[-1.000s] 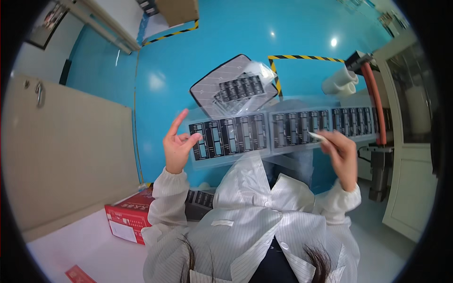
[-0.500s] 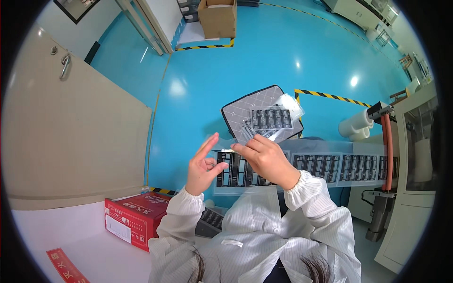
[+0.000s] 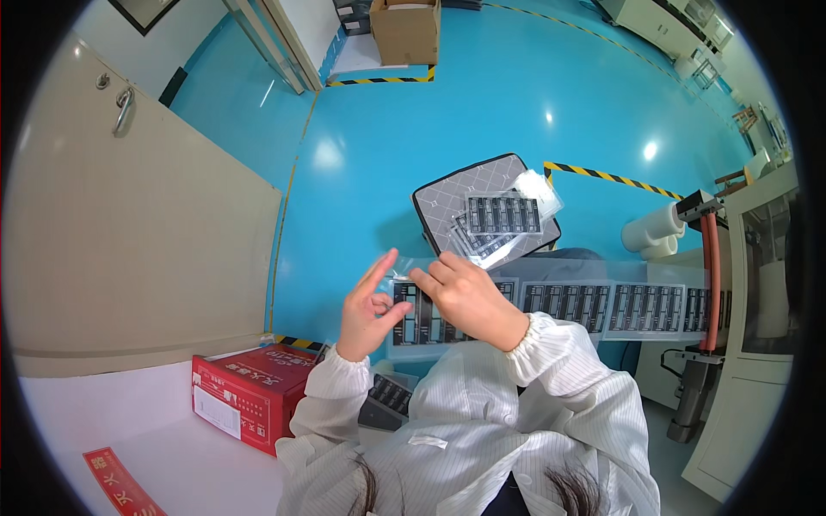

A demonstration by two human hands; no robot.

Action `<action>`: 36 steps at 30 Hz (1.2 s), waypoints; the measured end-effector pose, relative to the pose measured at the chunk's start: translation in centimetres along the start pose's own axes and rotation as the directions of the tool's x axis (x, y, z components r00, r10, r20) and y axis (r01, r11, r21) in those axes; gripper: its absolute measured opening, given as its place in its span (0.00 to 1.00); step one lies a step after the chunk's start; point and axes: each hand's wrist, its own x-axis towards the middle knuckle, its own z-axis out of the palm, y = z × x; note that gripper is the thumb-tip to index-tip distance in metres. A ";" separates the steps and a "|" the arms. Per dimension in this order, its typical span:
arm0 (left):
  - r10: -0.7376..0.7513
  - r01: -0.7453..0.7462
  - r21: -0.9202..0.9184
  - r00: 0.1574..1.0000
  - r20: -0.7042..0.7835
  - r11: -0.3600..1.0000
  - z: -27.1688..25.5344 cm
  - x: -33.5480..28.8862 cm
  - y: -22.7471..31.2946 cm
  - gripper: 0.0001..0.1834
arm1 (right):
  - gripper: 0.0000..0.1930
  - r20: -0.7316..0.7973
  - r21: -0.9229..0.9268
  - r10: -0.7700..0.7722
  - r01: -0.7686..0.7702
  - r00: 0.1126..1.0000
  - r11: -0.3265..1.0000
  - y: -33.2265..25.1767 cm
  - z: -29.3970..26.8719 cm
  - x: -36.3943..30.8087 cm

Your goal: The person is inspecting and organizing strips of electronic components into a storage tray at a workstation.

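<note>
Blue floor point(image 3: 379, 129), beige door point(image 3: 155, 232); left hand point(image 3: 365, 320) grips film strip point(image 3: 566, 307), right hand's point(image 3: 473, 299) hold unclear.

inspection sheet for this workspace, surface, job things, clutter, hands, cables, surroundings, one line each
surface: gray patterned pad bears loose black-panelled sheets, overlapping
job's things: clear strip with black panels runs from red rollers at right to the hands
clutter: red box at lower left; white rolls near the rollers
left hand: at the strip's left end, index finger and thumb apart; grip unclear
right hand: over the strip's upper left part, fingers bent; whether it holds anything is unclear
cables: thin black cable below the rollers
surroundings: blue floor, beige door, cardboard box
</note>
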 end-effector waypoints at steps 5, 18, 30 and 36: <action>-0.063 0.062 -0.028 0.997 -0.036 0.998 -1.2 -0.6 0.2 0.44 | 0.19 0.135 0.033 0.082 -0.087 0.987 0.996 -0.2 -1.1 -0.7; -0.052 0.048 -0.080 0.998 -0.045 0.996 -2.9 -1.4 -0.4 0.45 | 0.19 0.156 -0.250 0.224 -0.181 0.962 0.951 3.0 -6.1 -9.4; -0.065 0.060 -0.093 0.996 -0.061 0.994 -4.6 -1.1 -2.4 0.43 | 0.18 0.156 -0.457 0.396 -0.289 0.905 0.841 6.3 -10.5 -17.2; -0.042 0.033 -0.180 0.998 -0.046 0.983 -4.9 -0.9 -3.5 0.43 | 0.17 0.158 -0.542 0.486 -0.336 0.860 0.770 8.2 -15.2 -21.1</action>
